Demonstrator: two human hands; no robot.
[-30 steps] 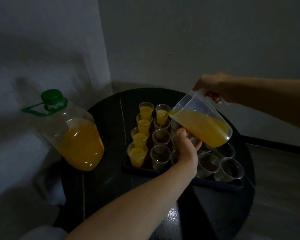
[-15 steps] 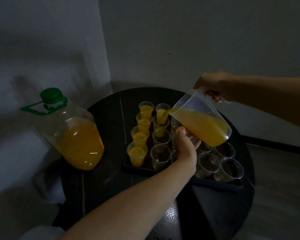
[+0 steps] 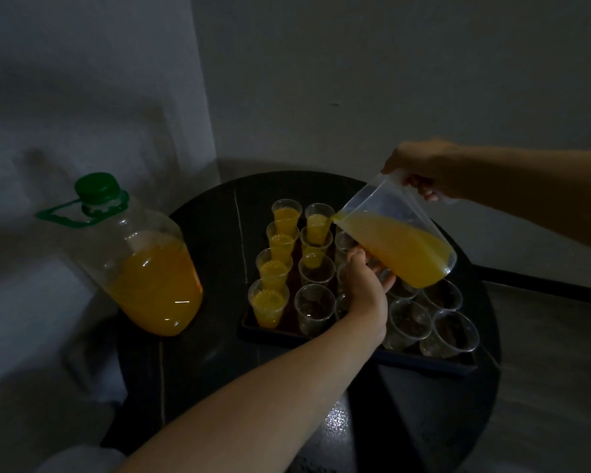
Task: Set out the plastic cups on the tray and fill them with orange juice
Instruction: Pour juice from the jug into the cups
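Observation:
My right hand (image 3: pixel 423 165) grips the handle of a clear pitcher (image 3: pixel 400 247) of orange juice, tilted with its spout down to the left over the second column of cups. My left hand (image 3: pixel 362 285) reaches under the pitcher, its fingers pressing against the underside. A dark tray (image 3: pixel 273 331) holds several clear plastic cups in rows. The left column of cups (image 3: pixel 270 302) is full of juice. In the second column the back cup (image 3: pixel 318 223) is full and the cup behind the middle (image 3: pixel 313 257) holds a little. The other cups (image 3: pixel 449 332) are empty.
The tray sits on a small round black table (image 3: pixel 212 363) in a room corner. A large clear bottle (image 3: pixel 151 268) with a green cap and handle, about half full of juice, stands at the table's left edge. Grey walls close in behind.
Juice has appeared in the second cup of the second column and risen slightly. The pitcher and both hands have barely shifted.

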